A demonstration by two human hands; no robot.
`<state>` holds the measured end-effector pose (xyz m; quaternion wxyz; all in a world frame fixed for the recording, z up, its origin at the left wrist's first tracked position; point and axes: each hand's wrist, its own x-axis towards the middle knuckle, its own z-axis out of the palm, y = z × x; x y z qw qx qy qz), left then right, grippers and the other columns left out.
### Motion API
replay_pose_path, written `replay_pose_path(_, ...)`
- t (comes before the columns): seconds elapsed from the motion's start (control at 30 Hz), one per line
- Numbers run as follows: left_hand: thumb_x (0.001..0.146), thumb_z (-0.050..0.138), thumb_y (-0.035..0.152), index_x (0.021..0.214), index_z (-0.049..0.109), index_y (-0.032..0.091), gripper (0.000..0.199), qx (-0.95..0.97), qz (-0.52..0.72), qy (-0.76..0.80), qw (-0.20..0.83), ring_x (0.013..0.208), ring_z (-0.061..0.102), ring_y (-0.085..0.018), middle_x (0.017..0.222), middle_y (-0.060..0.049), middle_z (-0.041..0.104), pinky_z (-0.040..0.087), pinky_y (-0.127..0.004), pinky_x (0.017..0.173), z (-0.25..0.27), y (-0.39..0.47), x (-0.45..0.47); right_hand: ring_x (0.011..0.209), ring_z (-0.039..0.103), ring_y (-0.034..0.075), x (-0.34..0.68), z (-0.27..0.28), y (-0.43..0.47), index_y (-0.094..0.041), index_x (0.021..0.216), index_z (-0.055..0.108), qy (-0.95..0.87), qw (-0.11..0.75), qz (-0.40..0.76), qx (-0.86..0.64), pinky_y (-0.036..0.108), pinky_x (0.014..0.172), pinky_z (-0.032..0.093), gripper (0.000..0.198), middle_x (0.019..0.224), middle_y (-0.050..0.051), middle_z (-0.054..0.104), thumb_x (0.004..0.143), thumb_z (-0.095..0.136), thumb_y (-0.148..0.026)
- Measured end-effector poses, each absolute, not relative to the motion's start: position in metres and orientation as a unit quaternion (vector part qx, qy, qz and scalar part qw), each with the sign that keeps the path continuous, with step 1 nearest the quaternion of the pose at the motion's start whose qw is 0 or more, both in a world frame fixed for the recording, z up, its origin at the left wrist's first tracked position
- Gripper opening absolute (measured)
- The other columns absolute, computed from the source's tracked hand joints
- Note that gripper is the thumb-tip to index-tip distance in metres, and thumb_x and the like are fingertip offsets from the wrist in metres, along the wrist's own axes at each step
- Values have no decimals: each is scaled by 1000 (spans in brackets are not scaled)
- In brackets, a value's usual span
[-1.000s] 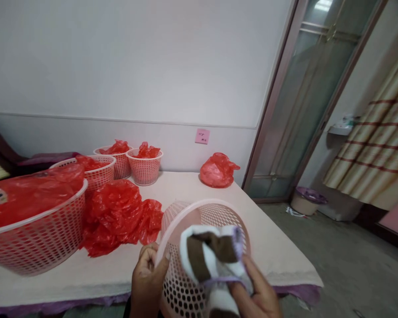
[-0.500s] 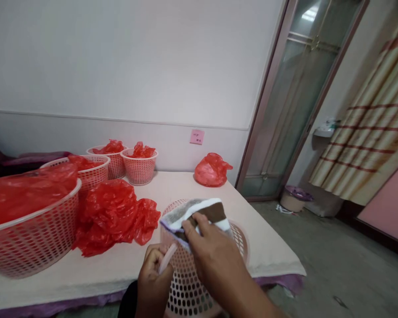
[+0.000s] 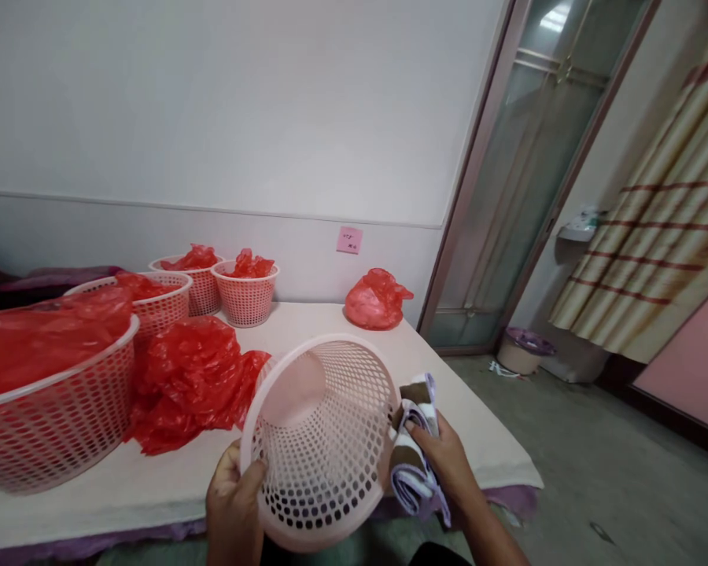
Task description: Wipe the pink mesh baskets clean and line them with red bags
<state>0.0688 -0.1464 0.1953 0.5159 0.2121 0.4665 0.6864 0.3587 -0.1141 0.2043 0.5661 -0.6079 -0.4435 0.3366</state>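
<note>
My left hand (image 3: 234,497) grips the rim of a pink perforated plastic basket (image 3: 322,440) at its left side, thumb over the edge. The basket is tilted with its mouth facing me, and nothing shows inside it. At the basket's right side, my right hand (image 3: 445,456) is closed round a folded striped cloth (image 3: 414,456) in brown, white and grey with a purple edge. The cloth lies against the basket's outer right wall. Left of the basket, a crumpled red plastic bag (image 3: 192,377) rests on the white-covered table (image 3: 472,409).
A large basket (image 3: 53,440) with red plastic stands at the left, with several smaller ones like the pink basket (image 3: 246,299) behind. A tied red bag (image 3: 376,300) sits near the wall under a pink note (image 3: 349,240). A bin (image 3: 522,350) stands on the floor at right.
The basket has been turned so its mouth faces me. My right hand, with the cloth, has moved from over the basket to its right side. My left hand has shifted slightly left and down.
</note>
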Motion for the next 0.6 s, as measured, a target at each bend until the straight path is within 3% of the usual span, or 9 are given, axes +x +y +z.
replay_pose_path(0.1, 59, 70, 21, 86, 56, 20, 31, 195, 709, 442, 515, 61, 63, -15, 63, 6, 64, 46, -21, 56, 197, -144, 72, 79, 68, 26, 337, 181, -125, -15, 100, 65, -333, 617, 427, -571, 34, 72, 52, 57, 83, 5, 74, 56, 79, -47)
replay_pose_path(0.23, 60, 69, 22, 87, 57, 21, 30, 156, 717, 453, 507, 65, 66, -17, 67, 4, 67, 49, -24, 59, 199, -143, 70, 78, 71, 26, 306, 161, -144, -17, 108, 63, -209, 637, 547, -502, 35, 71, 54, 62, 83, 5, 75, 58, 80, -51)
replay_pose_path(0.4, 54, 69, 19, 84, 63, 17, 31, 182, 690, 496, 494, 64, 65, -20, 63, 1, 66, 50, -26, 58, 203, -148, 70, 72, 71, 27, 303, 153, -149, -12, 96, 66, -229, 626, 552, -501, 36, 69, 56, 53, 78, 8, 75, 58, 83, -45)
replay_pose_path(0.6, 56, 68, 23, 89, 61, 18, 34, 154, 698, 489, 500, 60, 64, -18, 67, 1, 68, 49, -26, 56, 190, -146, 80, 75, 71, 26, 294, 163, -150, -13, 99, 68, -252, 626, 536, -507, 34, 68, 56, 50, 79, 8, 75, 61, 81, -43)
